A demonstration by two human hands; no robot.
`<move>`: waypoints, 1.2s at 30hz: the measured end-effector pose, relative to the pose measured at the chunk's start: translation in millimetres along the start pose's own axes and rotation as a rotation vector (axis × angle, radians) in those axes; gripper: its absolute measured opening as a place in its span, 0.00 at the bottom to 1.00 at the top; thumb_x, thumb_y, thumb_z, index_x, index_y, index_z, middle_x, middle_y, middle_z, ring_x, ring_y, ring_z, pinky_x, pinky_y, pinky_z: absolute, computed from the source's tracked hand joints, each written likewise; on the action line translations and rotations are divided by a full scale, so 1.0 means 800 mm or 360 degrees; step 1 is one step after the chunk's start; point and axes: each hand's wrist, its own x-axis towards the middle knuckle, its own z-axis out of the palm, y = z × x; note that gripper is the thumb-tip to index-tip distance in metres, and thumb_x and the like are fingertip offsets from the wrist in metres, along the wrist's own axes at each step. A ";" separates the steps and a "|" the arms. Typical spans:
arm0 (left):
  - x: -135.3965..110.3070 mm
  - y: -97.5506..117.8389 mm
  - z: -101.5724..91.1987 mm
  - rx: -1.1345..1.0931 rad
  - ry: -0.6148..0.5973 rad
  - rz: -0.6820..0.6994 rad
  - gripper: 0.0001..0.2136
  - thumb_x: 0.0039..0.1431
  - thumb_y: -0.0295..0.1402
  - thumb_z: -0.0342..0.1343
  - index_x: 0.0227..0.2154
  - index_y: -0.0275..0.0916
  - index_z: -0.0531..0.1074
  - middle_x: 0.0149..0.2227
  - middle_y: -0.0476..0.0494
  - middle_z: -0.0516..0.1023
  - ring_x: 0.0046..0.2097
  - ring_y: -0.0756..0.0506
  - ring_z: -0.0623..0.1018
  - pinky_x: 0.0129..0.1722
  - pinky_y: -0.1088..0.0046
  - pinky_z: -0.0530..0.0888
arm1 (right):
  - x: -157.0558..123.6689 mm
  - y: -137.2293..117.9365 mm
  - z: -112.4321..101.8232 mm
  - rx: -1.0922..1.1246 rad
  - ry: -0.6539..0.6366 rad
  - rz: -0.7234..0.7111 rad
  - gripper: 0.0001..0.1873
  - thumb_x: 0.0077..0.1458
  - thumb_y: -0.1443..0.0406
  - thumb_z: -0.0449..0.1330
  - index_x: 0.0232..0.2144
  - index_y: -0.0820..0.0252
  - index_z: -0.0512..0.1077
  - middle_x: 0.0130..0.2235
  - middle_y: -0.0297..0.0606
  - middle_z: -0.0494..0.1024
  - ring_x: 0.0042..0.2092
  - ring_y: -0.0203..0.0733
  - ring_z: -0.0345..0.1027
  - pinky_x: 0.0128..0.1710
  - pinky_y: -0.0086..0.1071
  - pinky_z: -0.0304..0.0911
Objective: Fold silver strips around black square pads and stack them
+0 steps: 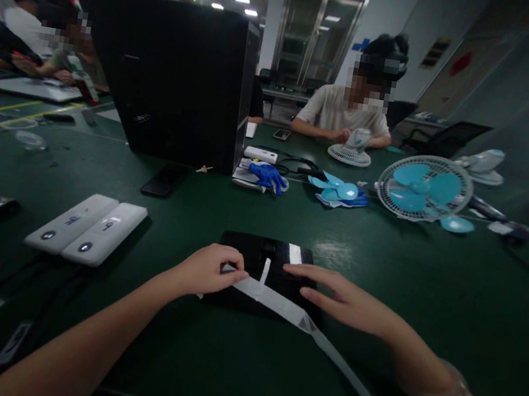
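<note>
On the green table in front of me lies a flat black box-like object, with a white patch on its far right part. A long grey-white strip, like tape or ribbon, crosses its near side. The strip's loose end trails to the right, bent, over the tabletop. A short white piece stands up from the strip toward the far side. My left hand is closed, thumb and forefinger pinching the strip near its left end. My right hand is open, fingers stretched over the black object's right side.
Two white power banks with cables lie at left. Farther back are a phone, keys, a large black case, blue gloves, blue fan blades and a fan. A person sits opposite.
</note>
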 end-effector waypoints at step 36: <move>-0.002 0.008 0.018 0.0836 0.0079 -0.0232 0.14 0.59 0.47 0.49 0.35 0.43 0.70 0.26 0.48 0.73 0.26 0.47 0.71 0.23 0.73 0.56 | 0.010 -0.013 0.062 -0.1242 0.0128 -0.0320 0.31 0.56 0.71 0.54 0.61 0.48 0.59 0.57 0.42 0.65 0.54 0.48 0.62 0.49 0.45 0.64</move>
